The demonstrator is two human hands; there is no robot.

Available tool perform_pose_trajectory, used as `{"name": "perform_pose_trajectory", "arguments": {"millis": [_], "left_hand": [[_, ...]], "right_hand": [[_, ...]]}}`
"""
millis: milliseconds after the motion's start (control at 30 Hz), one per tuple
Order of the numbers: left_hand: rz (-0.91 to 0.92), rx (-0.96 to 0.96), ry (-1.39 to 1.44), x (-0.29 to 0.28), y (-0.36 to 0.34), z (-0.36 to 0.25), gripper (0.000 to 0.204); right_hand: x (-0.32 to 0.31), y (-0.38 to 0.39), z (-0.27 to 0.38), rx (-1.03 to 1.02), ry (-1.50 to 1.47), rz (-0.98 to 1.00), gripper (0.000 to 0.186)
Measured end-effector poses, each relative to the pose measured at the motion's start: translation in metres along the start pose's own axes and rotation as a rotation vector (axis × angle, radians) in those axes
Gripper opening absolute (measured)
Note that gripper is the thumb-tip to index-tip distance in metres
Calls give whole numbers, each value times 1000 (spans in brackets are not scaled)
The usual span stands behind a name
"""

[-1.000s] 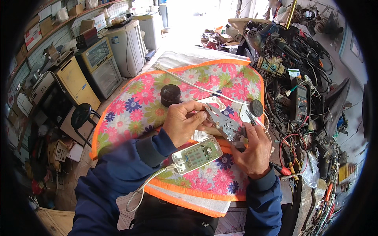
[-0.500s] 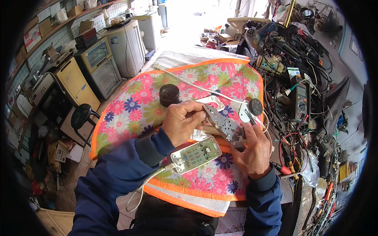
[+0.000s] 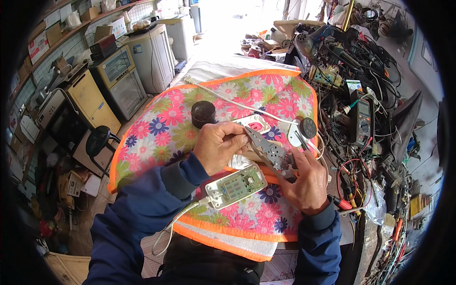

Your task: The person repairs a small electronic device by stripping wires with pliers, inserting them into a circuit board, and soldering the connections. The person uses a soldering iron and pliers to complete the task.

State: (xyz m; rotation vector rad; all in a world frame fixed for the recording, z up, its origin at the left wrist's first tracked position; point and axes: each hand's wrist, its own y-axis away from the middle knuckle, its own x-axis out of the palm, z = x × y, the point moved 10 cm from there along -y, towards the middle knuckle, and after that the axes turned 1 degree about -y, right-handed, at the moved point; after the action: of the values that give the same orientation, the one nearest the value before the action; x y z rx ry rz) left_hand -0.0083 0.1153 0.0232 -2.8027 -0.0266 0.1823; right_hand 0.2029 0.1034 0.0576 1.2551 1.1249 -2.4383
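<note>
A grey metal plate with holes [image 3: 268, 149] slants between my hands over the floral cloth [image 3: 161, 133]. My left hand [image 3: 216, 147] pinches its upper-left end with closed fingers. My right hand [image 3: 306, 183] grips its lower-right end beside a small fitting, partly hidden by the fingers. Below them lies an opened white controller [image 3: 235, 187] showing a circuit board, its white cable running toward me. Behind my hands are a black cylinder [image 3: 203, 114], a white plastic housing [image 3: 247, 122] and a round black piece [image 3: 308, 127] near a white cord.
A dense heap of cables [image 3: 346, 61] and tools crowds the right side, with a multimeter [image 3: 362, 121] and red leads. Refrigerators [image 3: 154, 57], a yellow cabinet [image 3: 95, 102] and a dark stool [image 3: 97, 140] line the left. A bright opening lies ahead.
Both hands keep hold of the metal plate in nearly the same position. The plate's angle has shifted slightly, its face now looking darker.
</note>
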Motion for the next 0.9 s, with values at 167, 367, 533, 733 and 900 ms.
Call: {"name": "perform_pose_trajectory", "arguments": {"millis": [167, 367, 533, 733, 900], "left_hand": [[14, 15, -17, 0, -1, 1, 17], [-47, 40, -19, -2, -1, -5, 11], [-43, 73, -60, -2, -1, -8, 11], [-19, 82, -92, -2, -1, -8, 15], [13, 72, -114, -2, -1, -6, 18]], "right_hand": [[-1, 0, -1, 12, 2, 17, 47], [0, 0, -1, 18, 8, 29, 48], [-1, 0, -1, 23, -4, 29, 49], [0, 1, -2, 26, 8, 19, 47], [1, 1, -2, 16, 9, 18, 46]]}}
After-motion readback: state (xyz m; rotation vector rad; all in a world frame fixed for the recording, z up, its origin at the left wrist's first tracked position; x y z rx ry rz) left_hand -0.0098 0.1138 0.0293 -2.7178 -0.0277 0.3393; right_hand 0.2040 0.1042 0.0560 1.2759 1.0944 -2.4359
